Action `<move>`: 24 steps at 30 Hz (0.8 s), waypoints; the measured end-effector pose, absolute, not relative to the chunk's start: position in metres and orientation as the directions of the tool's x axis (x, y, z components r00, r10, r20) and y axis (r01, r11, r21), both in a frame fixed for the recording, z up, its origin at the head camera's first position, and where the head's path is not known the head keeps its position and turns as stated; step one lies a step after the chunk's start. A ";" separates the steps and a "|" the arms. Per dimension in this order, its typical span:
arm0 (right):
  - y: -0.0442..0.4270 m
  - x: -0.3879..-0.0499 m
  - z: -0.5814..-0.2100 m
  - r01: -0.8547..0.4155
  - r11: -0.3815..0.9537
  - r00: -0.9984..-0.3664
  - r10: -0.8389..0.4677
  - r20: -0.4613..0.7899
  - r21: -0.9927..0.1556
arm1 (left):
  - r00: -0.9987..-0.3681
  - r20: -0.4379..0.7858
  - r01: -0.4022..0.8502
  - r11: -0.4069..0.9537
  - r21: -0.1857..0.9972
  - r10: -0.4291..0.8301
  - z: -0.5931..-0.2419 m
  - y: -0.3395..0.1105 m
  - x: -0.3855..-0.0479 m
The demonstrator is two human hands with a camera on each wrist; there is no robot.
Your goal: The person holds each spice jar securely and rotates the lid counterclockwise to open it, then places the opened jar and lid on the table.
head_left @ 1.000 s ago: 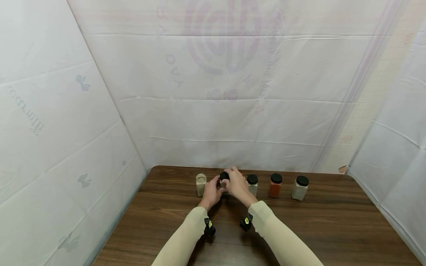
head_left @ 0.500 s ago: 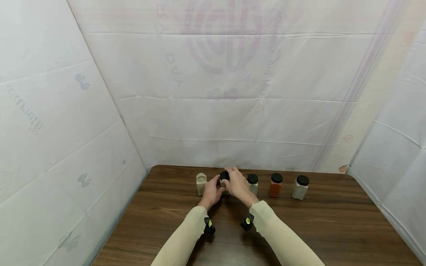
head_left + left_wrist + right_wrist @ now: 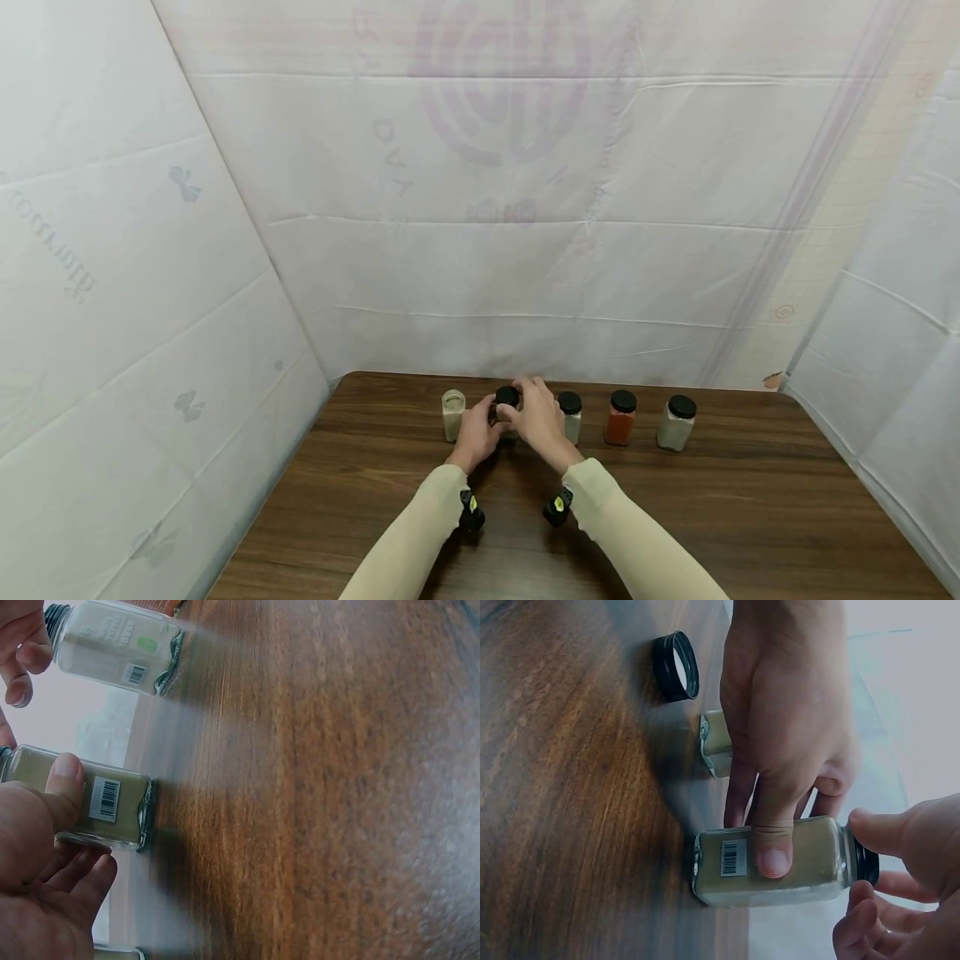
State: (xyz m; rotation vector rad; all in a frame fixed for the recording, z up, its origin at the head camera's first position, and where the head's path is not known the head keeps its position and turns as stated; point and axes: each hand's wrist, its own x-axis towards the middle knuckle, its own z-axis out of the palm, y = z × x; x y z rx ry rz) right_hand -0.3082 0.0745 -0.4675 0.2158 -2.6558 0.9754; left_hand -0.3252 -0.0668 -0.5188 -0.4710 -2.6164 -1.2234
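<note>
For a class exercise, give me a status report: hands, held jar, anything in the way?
Left hand on jar, gripping. Right hand at lid. Jar upright, lid on. Nothing seen blocking.

Over my remote feed I read the faint letters (image 3: pixel 393 157) D, A and Y on the back sheet (image 3: pixel 450 267); lettering (image 3: pixel 52 242) on the left sheet (image 3: pixel 135 292) is illegible. I note barcodes (image 3: pixel 104 799) on the held jar (image 3: pixel 132 799) and a neighbouring jar (image 3: pixel 105 652), digits too small to read.

On my head feed, the left hand (image 3: pixel 476 433) and right hand (image 3: pixel 538 417) hide much of the gripped jar (image 3: pixel 814 866). The left wrist picture cuts off most of its black lid (image 3: pixel 867 864), and I can't read the blurred print on its barcode label (image 3: pixel 105 799).
</note>
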 end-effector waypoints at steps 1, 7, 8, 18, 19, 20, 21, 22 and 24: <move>0.074 -0.309 -0.468 -0.243 0.758 -0.942 -0.036 0.332 -0.606 | -0.926 0.324 0.374 0.602 0.706 0.196 -0.519 -0.067 -0.325; 0.075 -0.309 -0.469 -0.252 0.759 -0.942 -0.051 0.331 -0.600 | -0.930 0.315 0.363 0.599 0.713 0.189 -0.519 -0.066 -0.326; 0.075 -0.308 -0.468 -0.254 0.761 -0.943 -0.057 0.328 -0.597 | -0.929 0.319 0.367 0.599 0.712 0.190 -0.519 -0.066 -0.326; 0.078 -0.309 -0.468 -0.317 0.748 -0.937 -0.151 0.315 -0.584 | -0.922 0.340 0.380 0.606 0.699 0.185 -0.520 -0.067 -0.327; 0.079 -0.310 -0.468 -0.321 0.750 -0.936 -0.159 0.314 -0.579 | -0.921 0.342 0.380 0.608 0.697 0.185 -0.520 -0.067 -0.327; 0.079 -0.310 -0.468 -0.326 0.752 -0.935 -0.166 0.314 -0.573 | -0.920 0.345 0.382 0.612 0.692 0.184 -0.520 -0.067 -0.327; 0.079 -0.310 -0.468 -0.329 0.755 -0.934 -0.172 0.314 -0.567 | -0.919 0.348 0.385 0.614 0.689 0.186 -0.520 -0.067 -0.327; 0.079 -0.310 -0.469 -0.330 0.757 -0.934 -0.174 0.313 -0.563 | -0.918 0.351 0.386 0.617 0.686 0.185 -0.520 -0.067 -0.327; 0.079 -0.311 -0.469 -0.338 0.759 -0.931 -0.185 0.313 -0.557 | -0.914 0.360 0.392 0.625 0.674 0.185 -0.521 -0.067 -0.327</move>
